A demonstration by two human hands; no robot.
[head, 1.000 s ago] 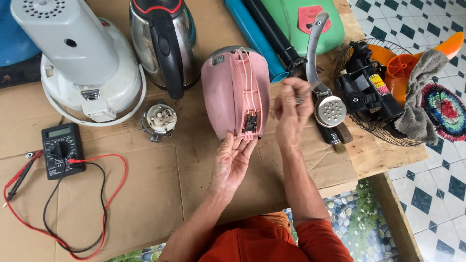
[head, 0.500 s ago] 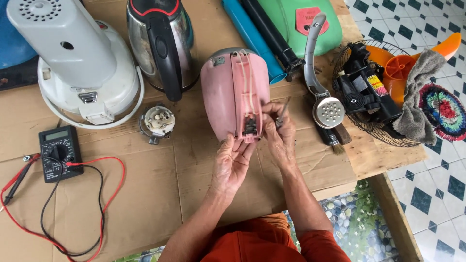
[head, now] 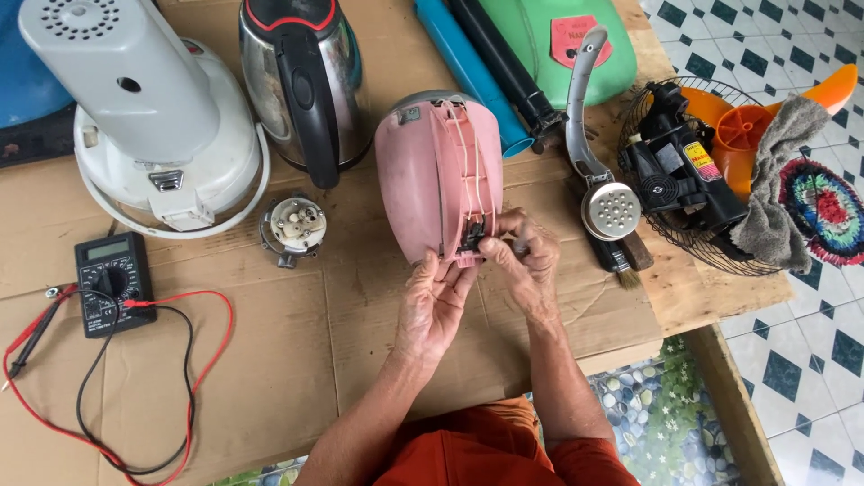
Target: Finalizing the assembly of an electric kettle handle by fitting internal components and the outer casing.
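Cardboard-topped table (head: 270, 378) — both hands (head: 477, 279) at pink kettle (head: 432, 171)

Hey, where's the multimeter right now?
In the head view the black multimeter lies on the cardboard at the left, just below the white appliance, its red and black leads looping toward the near edge, well left of both hands.

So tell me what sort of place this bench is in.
Probably a small home appliance-repair bench. A black digital multimeter with red and black leads lies on the cardboard-covered table, both hands work at an opened pink plastic kettle, and a dismantled fan motor sits nearby.
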